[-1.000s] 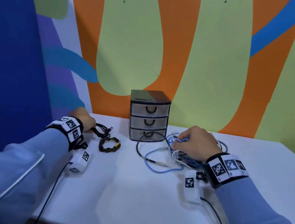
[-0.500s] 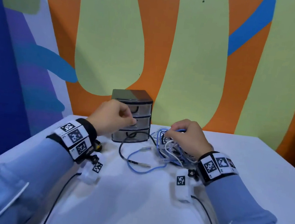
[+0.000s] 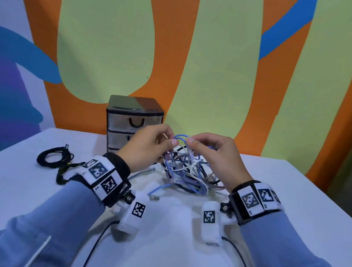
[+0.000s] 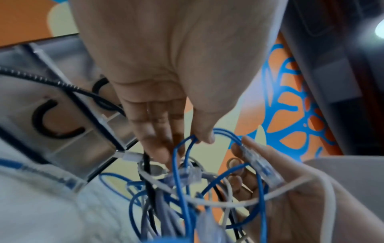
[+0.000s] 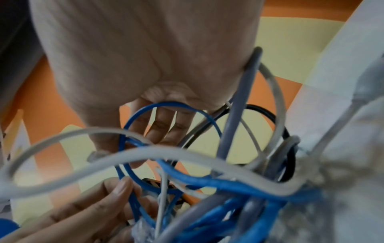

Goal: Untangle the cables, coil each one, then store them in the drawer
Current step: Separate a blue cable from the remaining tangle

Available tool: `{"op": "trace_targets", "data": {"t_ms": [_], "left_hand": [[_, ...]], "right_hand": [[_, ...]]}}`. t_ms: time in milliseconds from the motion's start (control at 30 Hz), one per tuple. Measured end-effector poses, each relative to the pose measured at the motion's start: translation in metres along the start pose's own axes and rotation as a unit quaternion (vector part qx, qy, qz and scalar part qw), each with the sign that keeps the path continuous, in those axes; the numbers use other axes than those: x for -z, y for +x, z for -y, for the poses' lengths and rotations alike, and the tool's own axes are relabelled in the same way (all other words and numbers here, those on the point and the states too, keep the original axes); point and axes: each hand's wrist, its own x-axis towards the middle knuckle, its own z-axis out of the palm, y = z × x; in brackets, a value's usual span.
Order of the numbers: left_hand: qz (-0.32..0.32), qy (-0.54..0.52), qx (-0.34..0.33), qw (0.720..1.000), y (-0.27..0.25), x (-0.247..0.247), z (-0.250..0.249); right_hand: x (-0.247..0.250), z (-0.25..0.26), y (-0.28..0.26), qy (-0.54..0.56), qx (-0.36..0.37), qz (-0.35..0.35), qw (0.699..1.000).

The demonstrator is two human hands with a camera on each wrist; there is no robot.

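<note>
A tangle of blue, white, grey and black cables [image 3: 184, 174] hangs above the white table [image 3: 30, 193], its lower loops still touching the tabletop. My left hand [image 3: 171, 138] pinches a blue cable loop [image 4: 180, 148] at the top of the tangle. Beside it, my right hand [image 3: 192, 140] pinches the same blue cable near its clear plug [image 4: 259, 166]. In the right wrist view my right hand [image 5: 133, 139] has the blue loop [image 5: 172, 105] running across its fingers. The small three-drawer unit [image 3: 128, 114] stands behind the hands, its visible drawers closed.
A coiled black cable [image 3: 53, 158] lies on the table to the left. Another dark coil [image 3: 62, 177] shows partly behind my left wrist. A loose blue cable end [image 3: 156, 192] trails toward me. The painted wall [image 3: 200, 69] stands just behind the drawer unit.
My left hand left the drawer unit and joined the right hand at the tangle. Both hands now hold its top up off the table. The view shifted right and closer.
</note>
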Motion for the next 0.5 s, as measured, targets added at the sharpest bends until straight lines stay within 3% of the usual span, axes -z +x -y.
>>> {"op": "trace_targets", "data": {"t_ms": [200,333,500], "left_hand": [[-0.091,-0.08,-0.012,0.993,-0.004,0.005,-0.013],[-0.106,-0.147,0.02,0.983,-0.012,0.005,-0.02],[-0.087,-0.226,0.05,0.969,-0.016,0.01,-0.031]], "right_hand": [[0.004,0.015,-0.005,0.034,-0.003,0.01,0.999],[-0.001,0.016,-0.007,0.0,-0.015,0.053,0.999],[0.005,0.016,-0.005,0.059,-0.026,-0.008,0.998]]}}
